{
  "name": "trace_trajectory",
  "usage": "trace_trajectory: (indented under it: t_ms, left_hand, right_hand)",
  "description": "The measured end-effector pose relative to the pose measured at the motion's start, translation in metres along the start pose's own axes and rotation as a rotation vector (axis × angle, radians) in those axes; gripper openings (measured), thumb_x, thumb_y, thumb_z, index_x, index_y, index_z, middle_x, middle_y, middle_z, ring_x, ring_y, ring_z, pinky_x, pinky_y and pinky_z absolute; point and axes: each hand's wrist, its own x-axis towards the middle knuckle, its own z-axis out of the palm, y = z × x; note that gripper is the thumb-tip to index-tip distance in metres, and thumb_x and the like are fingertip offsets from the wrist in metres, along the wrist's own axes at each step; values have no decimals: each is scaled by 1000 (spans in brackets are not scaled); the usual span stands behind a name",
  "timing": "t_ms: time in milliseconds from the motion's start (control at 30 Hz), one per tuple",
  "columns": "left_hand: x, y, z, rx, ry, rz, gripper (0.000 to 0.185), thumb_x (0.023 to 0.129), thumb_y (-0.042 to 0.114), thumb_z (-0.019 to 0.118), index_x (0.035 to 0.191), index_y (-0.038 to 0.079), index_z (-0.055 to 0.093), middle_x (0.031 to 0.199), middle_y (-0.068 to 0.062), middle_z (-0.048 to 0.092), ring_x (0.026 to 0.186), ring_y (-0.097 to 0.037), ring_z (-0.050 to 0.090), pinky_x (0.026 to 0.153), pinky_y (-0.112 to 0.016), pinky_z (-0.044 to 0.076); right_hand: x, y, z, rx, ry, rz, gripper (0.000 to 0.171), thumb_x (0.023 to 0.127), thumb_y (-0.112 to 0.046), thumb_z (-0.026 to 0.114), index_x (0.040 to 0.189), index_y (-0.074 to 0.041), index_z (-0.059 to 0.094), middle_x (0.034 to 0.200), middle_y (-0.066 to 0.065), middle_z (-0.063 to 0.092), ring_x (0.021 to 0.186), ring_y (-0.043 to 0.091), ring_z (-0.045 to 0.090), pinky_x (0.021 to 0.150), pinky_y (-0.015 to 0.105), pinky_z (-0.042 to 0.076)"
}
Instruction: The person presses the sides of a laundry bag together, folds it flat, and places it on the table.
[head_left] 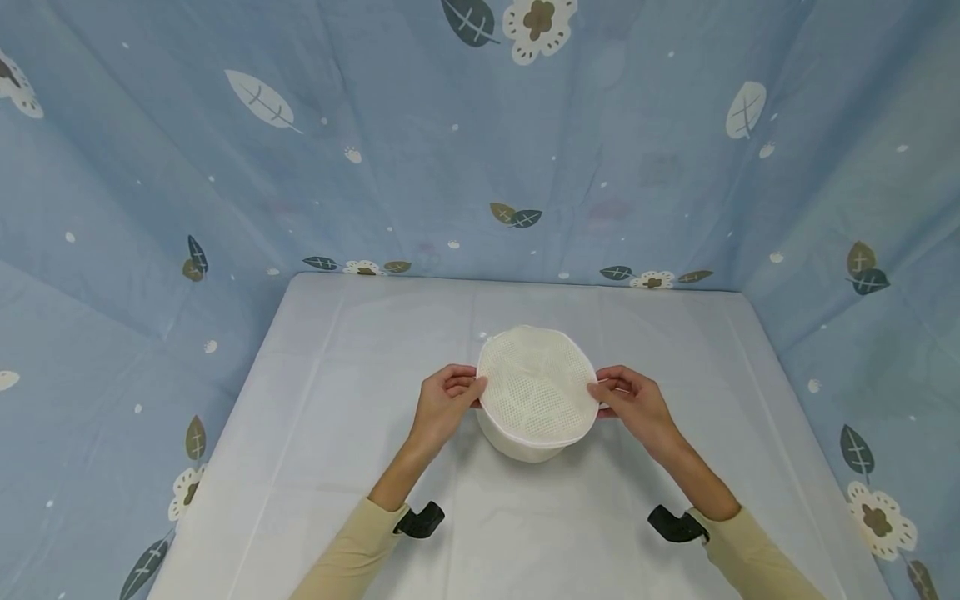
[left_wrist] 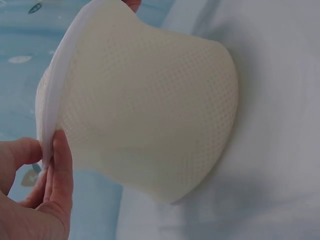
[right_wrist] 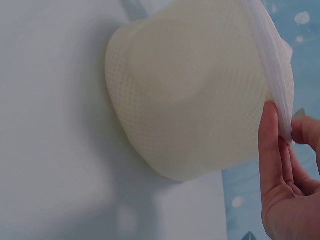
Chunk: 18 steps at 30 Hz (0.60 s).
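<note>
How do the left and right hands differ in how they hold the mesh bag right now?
The left hand pinches the mesh bag on its left rim; the right hand pinches the opposite, right rim. The hands otherwise mirror each other. Both pinch the white rim band between thumb and fingers, with the bag's base on the table.

White cloth-covered surface (head_left: 322,433), creases across it. Blue backdrop fabric (head_left: 390,167) w/ leaf & flower print on three sides, draping down past both surface edges. Flower motif (head_left: 538,25) top centre.
</note>
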Motion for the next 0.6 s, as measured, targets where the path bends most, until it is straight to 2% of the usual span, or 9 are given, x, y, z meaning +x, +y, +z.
trace_trajectory:
  t_ms: [333, 600]
  left_hand:
    - [1, -5, 1, 40, 6, -4, 22, 95, 1, 72, 113, -11, 65, 93, -17, 69, 72, -12, 67, 67, -26, 61]
    - [4, -22, -1, 78, 10, -14, 22, 96, 4, 72, 111, -10, 65, 90, -14, 70, 71, -12, 67, 66, -27, 60]
  right_hand:
    - [3, 13, 4, -17, 6, 20, 37, 96, -21, 76, 120, 4, 62, 100, 16, 67, 81, 17, 69, 72, 32, 62]
    - [6, 26, 7, 17, -7, 34, 34, 95, -17, 77, 117, 5, 63, 96, 14, 68, 79, 17, 70, 70, 33, 62]
